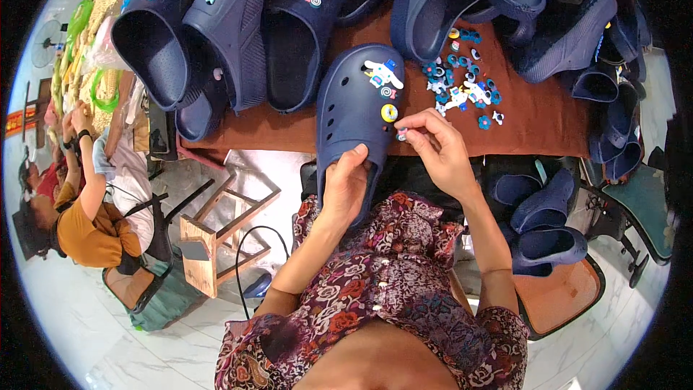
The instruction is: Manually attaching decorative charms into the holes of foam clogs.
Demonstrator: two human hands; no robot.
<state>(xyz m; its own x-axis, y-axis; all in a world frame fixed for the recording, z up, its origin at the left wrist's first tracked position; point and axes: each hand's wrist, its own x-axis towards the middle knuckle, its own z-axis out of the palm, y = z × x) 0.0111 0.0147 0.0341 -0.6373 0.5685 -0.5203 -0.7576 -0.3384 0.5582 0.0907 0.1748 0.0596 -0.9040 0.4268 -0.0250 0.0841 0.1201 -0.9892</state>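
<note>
At the top of the frame, a brown cloth (pixel 534 126) is spread, and many dark blue clogs (pixel 148 50) are crowded on and above it. In the centre, a round-toed clog (pixel 339 115) is gripped by the left hand (pixel 345 191), with the thumb laid on its upper. By the right hand (pixel 440 146), a tiny charm (pixel 402 133) is pinched between thumb and forefinger, just beside the clog's edge. It seems that decorating is in hand; next, the charm should probably be aligned with a free hole and pressed firmly. The upper is smooth, foam-like and pierced; a white figure charm (pixel 381 74) and a yellow ring charm (pixel 389 113), rubbery-looking, are already fixed. Right of centre, loose charms (pixel 462 87) are scattered.
</note>
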